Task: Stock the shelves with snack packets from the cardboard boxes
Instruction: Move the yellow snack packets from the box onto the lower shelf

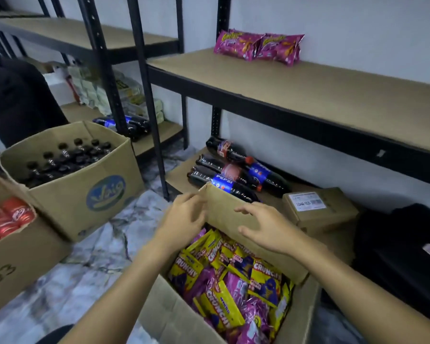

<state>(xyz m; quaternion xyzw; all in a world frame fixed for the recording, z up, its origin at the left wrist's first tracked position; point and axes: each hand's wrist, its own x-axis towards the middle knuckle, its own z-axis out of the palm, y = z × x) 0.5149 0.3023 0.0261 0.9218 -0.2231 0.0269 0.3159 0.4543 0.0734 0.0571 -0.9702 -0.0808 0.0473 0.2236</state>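
An open cardboard box (169, 316) in front of me holds several yellow and pink snack packets (224, 304). Its far flap (224, 209) stands upright. My left hand (184, 217) is at the flap's left edge, fingers curled against it. My right hand (266, 227) hovers over the flap's inner face with fingers spread and nothing in it. Two pink snack packets (258, 47) lie at the back of the brown shelf board (308, 95) above.
Cola bottles (236, 172) lie on the low shelf behind the flap, next to a small labelled carton (320, 209). A box of dark bottles (70, 175) and a box of red cans (8, 219) stand left. A black bag (402, 252) sits right. Someone in black (18, 100) is far left.
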